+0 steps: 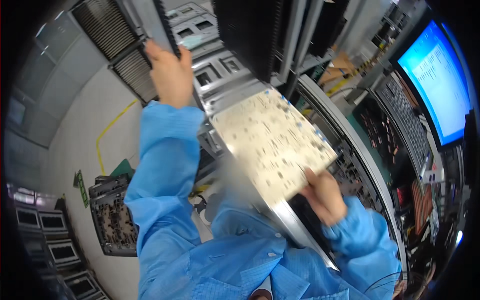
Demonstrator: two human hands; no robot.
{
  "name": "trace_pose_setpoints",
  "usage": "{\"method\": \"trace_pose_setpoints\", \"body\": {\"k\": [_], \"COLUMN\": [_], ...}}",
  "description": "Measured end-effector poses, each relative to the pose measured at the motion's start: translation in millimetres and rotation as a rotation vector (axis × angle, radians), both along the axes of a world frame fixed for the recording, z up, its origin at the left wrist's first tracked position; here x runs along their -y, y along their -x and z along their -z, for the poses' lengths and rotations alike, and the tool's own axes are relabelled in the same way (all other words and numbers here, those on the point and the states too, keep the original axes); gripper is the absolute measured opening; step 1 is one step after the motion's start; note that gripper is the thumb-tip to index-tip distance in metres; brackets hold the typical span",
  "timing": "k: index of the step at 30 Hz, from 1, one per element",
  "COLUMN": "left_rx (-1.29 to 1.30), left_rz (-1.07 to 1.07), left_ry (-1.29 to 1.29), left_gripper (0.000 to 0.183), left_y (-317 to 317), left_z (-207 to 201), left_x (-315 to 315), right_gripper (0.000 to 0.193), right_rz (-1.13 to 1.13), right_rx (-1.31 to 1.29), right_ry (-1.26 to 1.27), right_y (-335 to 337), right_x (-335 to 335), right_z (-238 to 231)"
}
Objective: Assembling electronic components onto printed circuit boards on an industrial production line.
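A cream circuit board [272,142], dotted with small dark parts and with blue parts along its far right edge, lies tilted in front of me. My right hand [325,195] pinches its near edge, thumb on top and fingers partly hidden underneath. Further off to the left, my left hand [171,75] is closed around the grey metal rail [152,22] of a slotted rack; the fingertips are partly out of sight behind it. Beyond the board's far edge sits a metal frame with square openings [215,70].
Black slotted rack walls [247,35] rise beyond the board. At right stand a lit monitor [437,82], a keyboard [405,115] and a green mat [372,127] with small parts. A dark fixture [116,217] rests at lower left, near yellow floor tape [114,124].
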State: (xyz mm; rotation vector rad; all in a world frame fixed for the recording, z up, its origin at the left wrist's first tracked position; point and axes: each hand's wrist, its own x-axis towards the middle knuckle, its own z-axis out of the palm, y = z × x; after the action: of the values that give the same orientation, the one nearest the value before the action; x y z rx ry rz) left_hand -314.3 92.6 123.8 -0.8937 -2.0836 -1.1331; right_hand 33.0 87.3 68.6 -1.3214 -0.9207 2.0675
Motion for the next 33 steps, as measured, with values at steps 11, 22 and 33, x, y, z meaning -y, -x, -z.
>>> {"method": "trace_pose_setpoints", "body": {"k": [11,22,33], "left_rx": [-0.007,0.025,-0.223], "left_rz": [-0.089,0.078,0.992], "left_ry": [0.126,0.024,0.275], "left_gripper": [0.075,0.091,0.044], "left_y": [-5,-22,-211], "left_z": [13,18,28], "left_x": [-3,4,7], "right_gripper": [0.026,0.018,0.030], "right_rz": [0.505,0.554,0.170], "right_rx": [0.264,0.435,1.424], "right_ry": [-0.323,-0.187,-0.773], "right_y": [-286,-287,-264], "right_x": [78,64,67], "right_z": [18,55,13]}}
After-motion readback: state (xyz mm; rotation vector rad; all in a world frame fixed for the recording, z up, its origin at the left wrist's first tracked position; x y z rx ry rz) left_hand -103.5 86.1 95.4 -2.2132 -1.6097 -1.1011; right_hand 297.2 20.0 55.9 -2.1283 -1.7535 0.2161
